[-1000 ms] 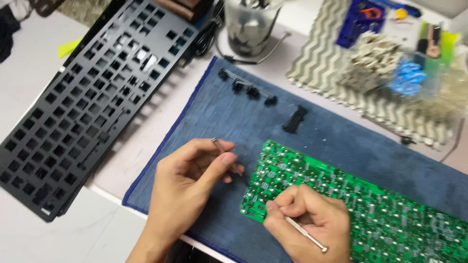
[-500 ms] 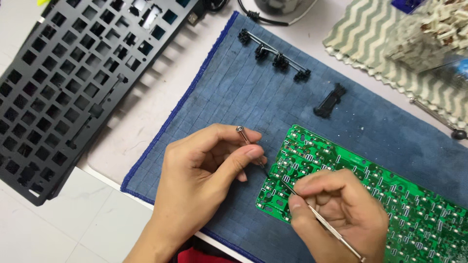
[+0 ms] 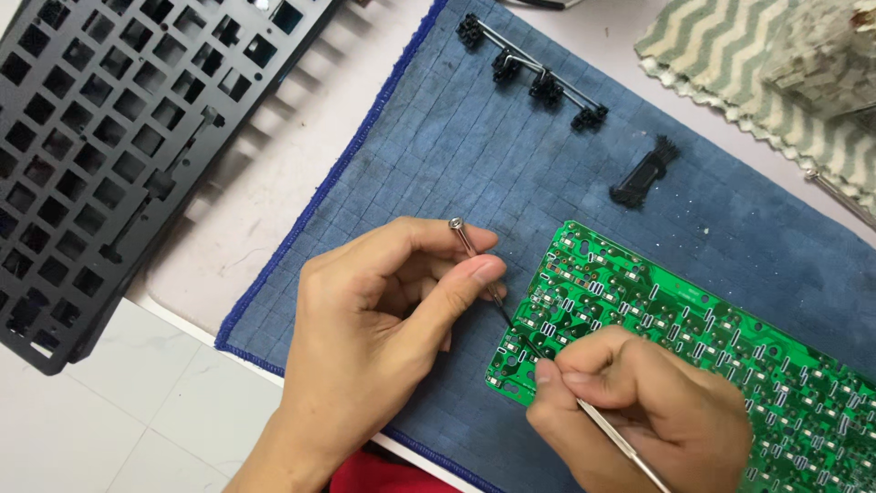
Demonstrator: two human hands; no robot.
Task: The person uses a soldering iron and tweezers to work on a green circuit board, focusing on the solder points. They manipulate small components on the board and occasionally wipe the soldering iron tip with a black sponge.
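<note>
Two bare hands meet at the near-left corner of a green printed circuit board [image 3: 693, 356] on a blue cloth mat [image 3: 474, 164]: left hand [image 3: 374, 329] pinching a slim metal probe [image 3: 479, 265] angled down-right, right hand [image 3: 639, 411] gripping a silver rod-like tool [image 3: 620, 443].

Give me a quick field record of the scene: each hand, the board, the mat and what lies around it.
left hand: pinches a thin metal tool, tip at the board's left edge
right hand: grips a second slim metal tool, resting on the board
circuit board: green, flat on the mat
mat: blue cloth
black stabilizer parts: on the mat's far end
black keyboard plate: left of the mat
</note>
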